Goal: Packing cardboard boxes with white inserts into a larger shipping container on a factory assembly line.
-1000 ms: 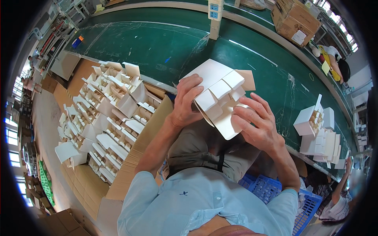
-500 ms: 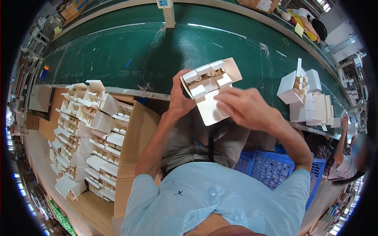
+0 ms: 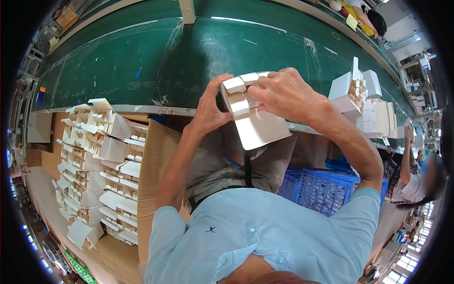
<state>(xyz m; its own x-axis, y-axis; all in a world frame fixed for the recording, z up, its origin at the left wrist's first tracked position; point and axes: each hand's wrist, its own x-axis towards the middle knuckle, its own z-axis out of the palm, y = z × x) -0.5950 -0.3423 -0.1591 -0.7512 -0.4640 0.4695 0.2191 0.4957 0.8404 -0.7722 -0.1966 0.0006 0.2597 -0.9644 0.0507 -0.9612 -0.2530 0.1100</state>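
Between my hands, above my lap at the bench's near edge, is a small white cardboard box [image 3: 262, 128] with a folded divider insert. Its long flap hangs toward me. My left hand [image 3: 211, 105] grips the left side of the box, thumb near the lower corner and fingers behind. Over the box's right part lies my right hand [image 3: 286, 97], its fingers bent and pressed on the divider insert [image 3: 240, 103]. The hand hides the box's right side and some of its compartments.
Left of me, a large brown carton [image 3: 158, 165] holds several rows of white boxes with dividers [image 3: 101, 165]. More white boxes [image 3: 373, 118] stand on the green bench [image 3: 156, 61] at right. Blue plastic crates [image 3: 326, 191] sit at lower right. Another person [image 3: 406, 184] is at far right.
My right hand has moved up from the long flap onto the divider insert, its fingers now pressing there. The box has turned slightly. The whole view has shifted a little.
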